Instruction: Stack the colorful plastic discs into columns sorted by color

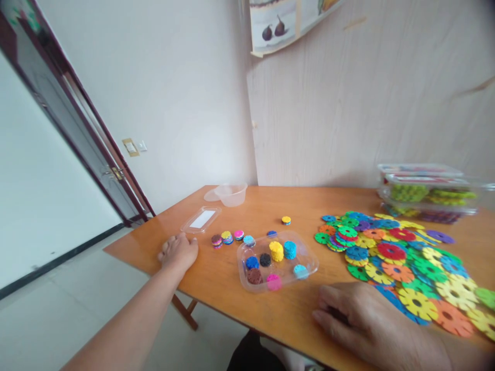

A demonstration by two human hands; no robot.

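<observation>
Wood table [301, 206]: disc tray [311, 260] betw. L fingers [169, 244] & R fingers [327, 309]

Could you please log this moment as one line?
left hand: on table, empty | right hand: palm down, empty | clear tray: disc stacks | flower discs: heaped beside tray

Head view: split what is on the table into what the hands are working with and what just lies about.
In hand: clear tray, row of small stacks by the left hand, flower disc pile by the right hand.
Lying about: flat lid, clear tub, stacked boxes.
</observation>
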